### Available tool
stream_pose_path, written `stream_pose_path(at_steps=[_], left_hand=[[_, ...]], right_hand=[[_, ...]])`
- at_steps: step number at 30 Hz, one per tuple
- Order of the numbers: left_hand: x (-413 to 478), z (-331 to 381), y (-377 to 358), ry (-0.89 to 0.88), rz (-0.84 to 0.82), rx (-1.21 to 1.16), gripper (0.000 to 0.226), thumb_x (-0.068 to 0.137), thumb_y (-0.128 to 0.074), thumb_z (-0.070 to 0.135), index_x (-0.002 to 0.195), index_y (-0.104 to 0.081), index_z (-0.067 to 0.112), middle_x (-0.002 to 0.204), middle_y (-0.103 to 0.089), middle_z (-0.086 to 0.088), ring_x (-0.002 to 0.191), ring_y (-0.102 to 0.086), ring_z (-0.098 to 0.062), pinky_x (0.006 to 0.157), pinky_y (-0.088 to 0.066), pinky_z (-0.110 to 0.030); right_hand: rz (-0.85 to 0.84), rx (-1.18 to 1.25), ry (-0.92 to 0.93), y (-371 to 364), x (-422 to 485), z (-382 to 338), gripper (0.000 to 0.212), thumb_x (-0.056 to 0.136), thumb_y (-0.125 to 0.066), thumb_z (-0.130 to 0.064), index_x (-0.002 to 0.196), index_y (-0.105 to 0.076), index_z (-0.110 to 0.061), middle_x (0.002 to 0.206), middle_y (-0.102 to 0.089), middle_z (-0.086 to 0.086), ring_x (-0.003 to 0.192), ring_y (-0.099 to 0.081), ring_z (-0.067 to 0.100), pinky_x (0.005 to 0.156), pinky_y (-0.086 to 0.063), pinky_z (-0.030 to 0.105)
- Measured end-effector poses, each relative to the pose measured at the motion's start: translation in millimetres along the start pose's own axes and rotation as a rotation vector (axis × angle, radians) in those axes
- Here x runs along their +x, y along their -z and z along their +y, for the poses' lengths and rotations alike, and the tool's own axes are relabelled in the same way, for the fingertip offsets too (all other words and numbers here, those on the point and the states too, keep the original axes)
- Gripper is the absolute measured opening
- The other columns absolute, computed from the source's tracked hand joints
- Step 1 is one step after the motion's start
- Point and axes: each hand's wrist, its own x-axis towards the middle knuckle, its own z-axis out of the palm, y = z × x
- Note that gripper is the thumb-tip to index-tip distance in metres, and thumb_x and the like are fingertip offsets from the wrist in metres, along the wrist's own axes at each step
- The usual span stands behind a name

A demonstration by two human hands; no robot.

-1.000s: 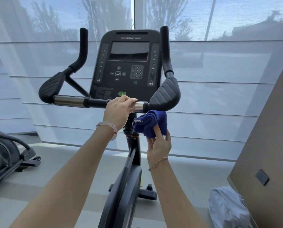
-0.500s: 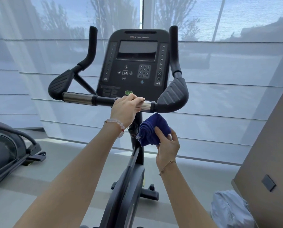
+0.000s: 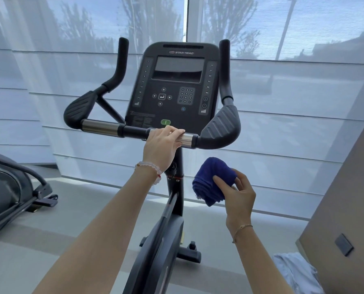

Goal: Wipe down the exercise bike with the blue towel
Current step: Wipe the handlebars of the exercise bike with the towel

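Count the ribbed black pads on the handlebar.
2. One pad at the left end of the handlebar; the other at its right end, above the blue towel. None seems hidden.

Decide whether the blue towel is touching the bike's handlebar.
Apart. The head view shows the blue towel, held by the right hand, below the handlebar, with pale blind visible between them.

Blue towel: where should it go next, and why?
Probably up onto the handlebar pad. The right hand holds the towel bunched in the air, touching no part of the bike, while the left hand grips the handlebar.
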Motion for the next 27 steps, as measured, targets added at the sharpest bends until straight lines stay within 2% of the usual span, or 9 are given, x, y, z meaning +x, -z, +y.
stream_pose_path(at_steps=[3, 7, 11, 15, 18, 22, 27], left_hand=[[-3, 2, -3, -0.03, 0.039, 0.021, 0.034, 0.086, -0.062, 0.017, 0.119, -0.06, 0.013, 0.106, -0.062, -0.002, 0.095, -0.055, -0.026, 0.093, -0.038, -0.037], [0, 2, 3, -0.051, -0.029, 0.077, 0.035, 0.089, -0.058, 0.02, 0.123, -0.058, 0.014, 0.11, -0.062, -0.003, 0.101, -0.057, -0.027, 0.093, -0.039, -0.039], [2, 6, 9, -0.031, -0.09, 0.133, 0.039, 0.087, -0.059, 0.029, 0.125, -0.056, 0.017, 0.116, -0.06, -0.001, 0.109, -0.055, -0.023, 0.096, -0.039, -0.039], [10, 13, 16, -0.005, -0.173, 0.2, 0.04, 0.087, -0.057, 0.038, 0.124, -0.054, 0.021, 0.116, -0.056, 0.004, 0.109, -0.052, -0.019, 0.094, -0.039, -0.038], [14, 20, 24, 0.014, -0.198, 0.222, 0.039, 0.087, -0.058, 0.037, 0.122, -0.055, 0.02, 0.115, -0.056, 0.003, 0.107, -0.052, -0.019, 0.09, -0.043, -0.038], [-4, 28, 35, 0.067, -0.152, 0.263, 0.033, 0.087, -0.059, 0.032, 0.117, -0.058, 0.017, 0.11, -0.06, 0.0, 0.1, -0.057, -0.022, 0.079, -0.049, -0.037], [-68, 39, 53, 0.236, -0.158, 0.343, 0.032, 0.091, -0.054, 0.033, 0.12, -0.057, 0.019, 0.113, -0.061, 0.001, 0.097, -0.059, -0.023, 0.079, -0.047, -0.038]], right_hand=[[-0.057, -0.07, 0.05, 6, 2, -5, 0.036, 0.074, -0.077, -0.001, 0.095, -0.064, -0.026, 0.097, -0.068, 0.001, 0.08, -0.067, 0.013, 0.062, -0.054, 0.017], [-0.135, -0.16, 0.127, 14, 9, -14, 0.036, 0.073, -0.078, -0.004, 0.095, -0.064, -0.029, 0.099, -0.068, -0.002, 0.091, -0.066, 0.021, 0.072, -0.058, 0.027], [-0.216, -0.164, 0.161, 24, 18, -19, 0.038, 0.072, -0.078, -0.002, 0.096, -0.065, -0.028, 0.1, -0.069, -0.004, 0.093, -0.067, 0.018, 0.07, -0.058, 0.022], [-0.298, -0.141, 0.173, 37, 30, -18, 0.039, 0.071, -0.077, 0.001, 0.097, -0.066, -0.025, 0.097, -0.07, -0.006, 0.088, -0.067, 0.012, 0.065, -0.054, 0.014], [-0.371, -0.132, 0.159, 42, 42, -17, 0.04, 0.071, -0.077, 0.002, 0.095, -0.066, -0.027, 0.092, -0.07, -0.013, 0.084, -0.065, 0.005, 0.064, -0.053, 0.011], [-0.476, -0.118, 0.156, 40, 55, -11, 0.041, 0.071, -0.077, 0.002, 0.096, -0.065, -0.028, 0.094, -0.068, -0.016, 0.084, -0.064, 0.001, 0.068, -0.054, 0.012], [-0.639, -0.05, 0.106, 28, 50, 4, 0.04, 0.072, -0.075, 0.003, 0.1, -0.064, -0.023, 0.091, -0.069, -0.019, 0.085, -0.065, -0.001, 0.067, -0.052, 0.01]])
